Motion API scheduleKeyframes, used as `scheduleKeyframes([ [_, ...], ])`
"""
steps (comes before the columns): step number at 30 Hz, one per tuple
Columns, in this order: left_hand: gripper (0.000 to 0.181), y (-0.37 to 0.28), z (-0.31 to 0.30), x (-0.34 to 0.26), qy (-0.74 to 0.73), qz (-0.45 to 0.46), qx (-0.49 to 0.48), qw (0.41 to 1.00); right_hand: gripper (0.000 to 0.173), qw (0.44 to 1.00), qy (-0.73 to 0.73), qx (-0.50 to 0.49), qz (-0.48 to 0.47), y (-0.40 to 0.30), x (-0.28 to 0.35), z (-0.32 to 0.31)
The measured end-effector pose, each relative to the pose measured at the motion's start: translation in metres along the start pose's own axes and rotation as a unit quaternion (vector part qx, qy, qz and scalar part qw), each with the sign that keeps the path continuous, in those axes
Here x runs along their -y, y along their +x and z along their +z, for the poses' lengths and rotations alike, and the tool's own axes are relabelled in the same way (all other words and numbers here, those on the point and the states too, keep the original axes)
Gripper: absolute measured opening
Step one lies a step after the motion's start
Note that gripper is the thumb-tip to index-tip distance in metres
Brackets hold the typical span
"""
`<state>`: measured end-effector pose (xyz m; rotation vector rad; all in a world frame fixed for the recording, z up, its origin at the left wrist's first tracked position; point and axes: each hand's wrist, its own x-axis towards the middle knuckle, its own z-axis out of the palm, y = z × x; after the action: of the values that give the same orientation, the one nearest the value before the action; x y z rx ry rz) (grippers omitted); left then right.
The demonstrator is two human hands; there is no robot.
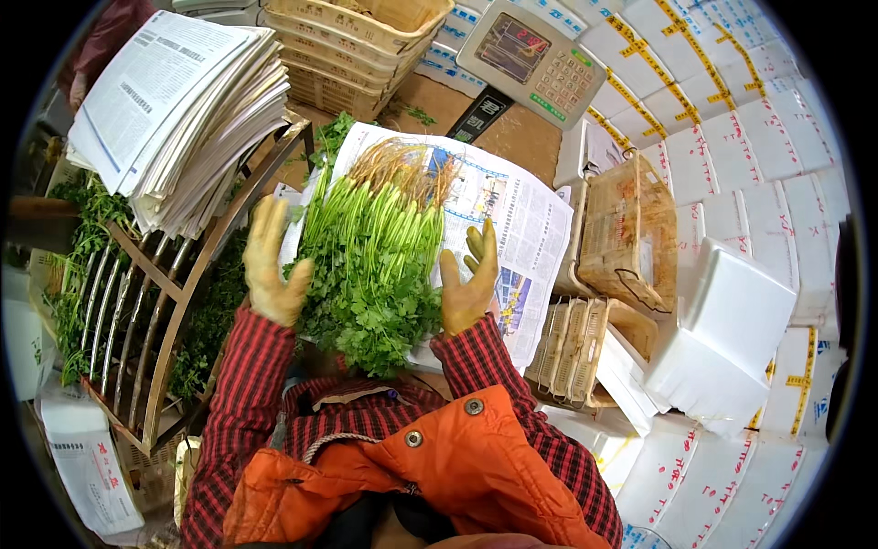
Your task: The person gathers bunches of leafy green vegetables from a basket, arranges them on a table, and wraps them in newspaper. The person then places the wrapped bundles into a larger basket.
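Note:
A wide bunch of cilantro [374,254] lies on spread newspaper sheets [535,240], its brown roots towards the back and its leaves towards me. My left hand [271,264], in a yellowish glove, hovers beside the bunch on the left with fingers apart. On the other side, my right hand [471,278] wears a similar glove and is held over the newspaper, close to the stems, fingers spread. Neither hand grips anything. The paper's left part is largely hidden under the greens.
A metal rack [171,288] at left bears a thick newspaper stack [185,117]. Behind the bunch stand a digital scale display [531,62] and stacked plastic crates [350,62]. More crates [627,233] and white foam boxes [734,309] line the right. Another person's sleeve [110,34] shows at upper left.

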<state>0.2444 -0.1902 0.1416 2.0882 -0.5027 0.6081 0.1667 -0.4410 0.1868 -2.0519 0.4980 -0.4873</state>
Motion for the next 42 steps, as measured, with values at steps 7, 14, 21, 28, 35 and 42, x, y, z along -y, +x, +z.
scheduleKeyframes([
  [7, 0.068, -0.105, -0.115, 0.027, 0.12, -0.126, -0.097, 0.98, 0.074, 0.982, 0.038, 0.017, -0.186, -0.016, 0.04, 0.013],
  [14, 0.064, -0.218, -0.168, 0.031, 0.149, -0.262, -0.186, 0.935, 0.072, 0.948, 0.081, 0.077, -0.296, -0.036, 0.07, 0.04],
  [21, 0.055, -0.348, -0.222, -0.019, 0.165, -0.34, -0.285, 0.881, 0.073, 0.863, 0.14, 0.263, -0.407, -0.114, 0.12, 0.118],
  [28, 0.051, -0.495, -0.18, -0.107, 0.08, -0.565, -0.451, 0.686, 0.046, 0.741, 0.192, 0.549, -0.335, -0.26, 0.125, 0.156],
  [35, 0.058, -0.56, -0.082, -0.179, -0.107, -0.707, -0.562, 0.416, 0.016, 0.561, 0.081, 0.762, -0.312, -0.366, 0.115, 0.237],
  [42, 0.042, -0.571, -0.065, -0.141, -0.133, -0.709, -0.591, 0.362, 0.03, 0.403, -0.152, 0.784, -0.447, -0.446, 0.06, 0.371],
])
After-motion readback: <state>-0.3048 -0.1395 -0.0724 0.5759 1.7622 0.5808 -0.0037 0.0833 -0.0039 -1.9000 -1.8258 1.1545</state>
